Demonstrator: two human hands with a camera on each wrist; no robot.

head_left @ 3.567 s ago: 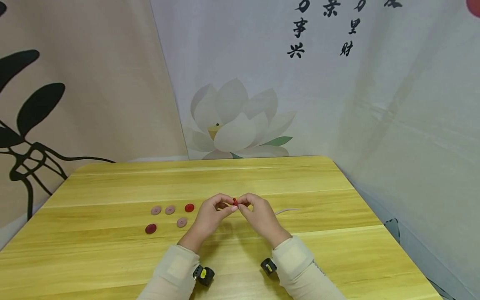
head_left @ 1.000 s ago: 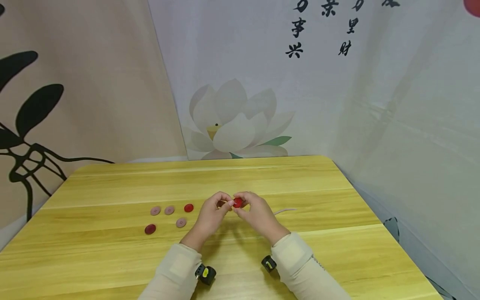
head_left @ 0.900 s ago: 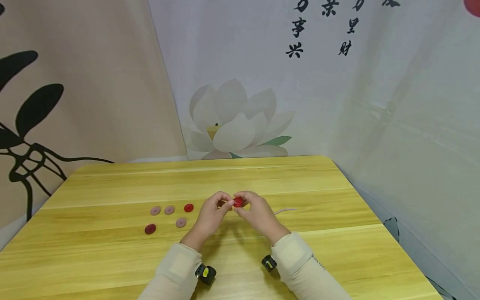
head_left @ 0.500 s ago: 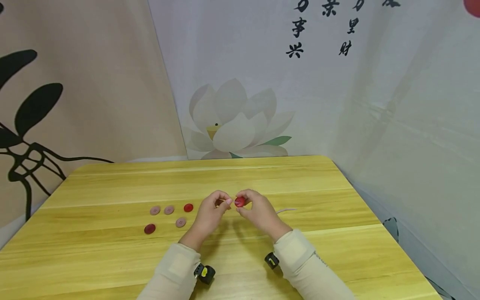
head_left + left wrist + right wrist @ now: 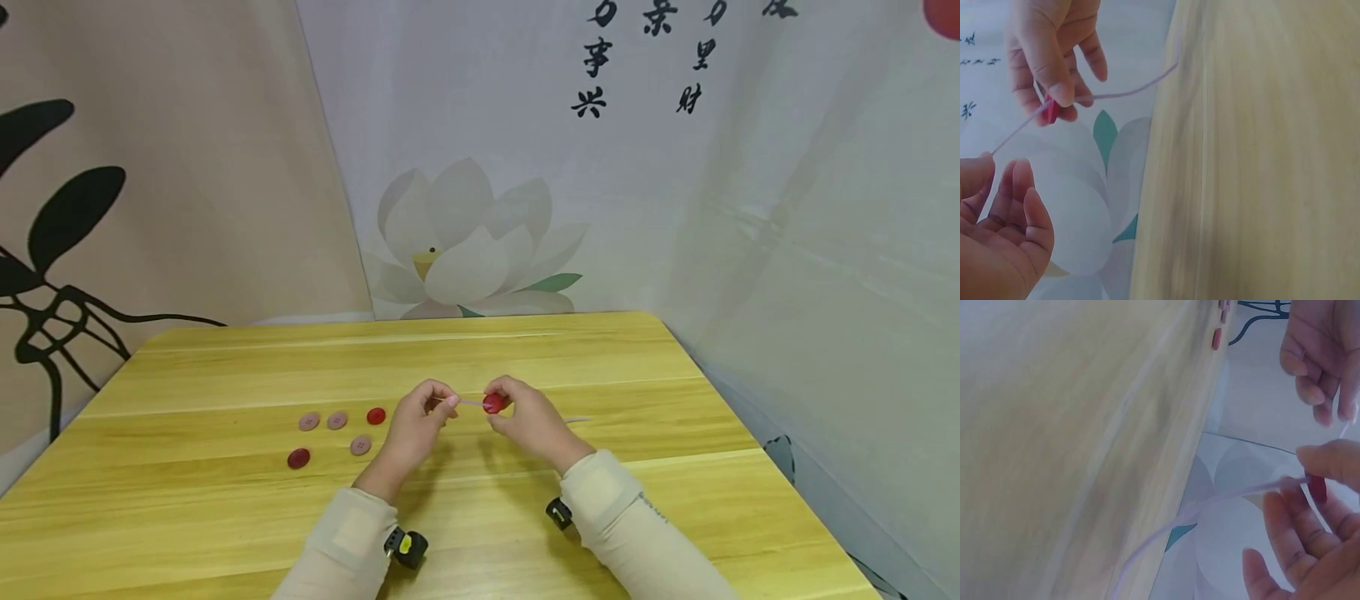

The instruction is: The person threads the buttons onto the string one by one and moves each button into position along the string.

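Observation:
A red button [image 5: 492, 403] is held between the thumb and fingers of my right hand [image 5: 531, 421], above the table. Through it runs a pale lilac cord [image 5: 1138, 91], showing on both sides of the button in the left wrist view. My left hand [image 5: 417, 421] pinches one end of this cord between thumb and forefinger, and the stretch between the hands is straight. On the right hand's far side the cord's tail [image 5: 1175, 520] trails away in a loose curve. The hands are a short way apart.
Left of my hands, several buttons lie on the wooden table [image 5: 645, 517]: a red button [image 5: 376, 416], a dark red button [image 5: 298, 458] and pinkish ones such as the pink button [image 5: 361, 445]. A printed cloth [image 5: 480, 100] hangs behind the table.
The red button turned from edge-on to face the head camera. My right hand has moved right with it, away from the left, and a taut length of cord now shows between them.

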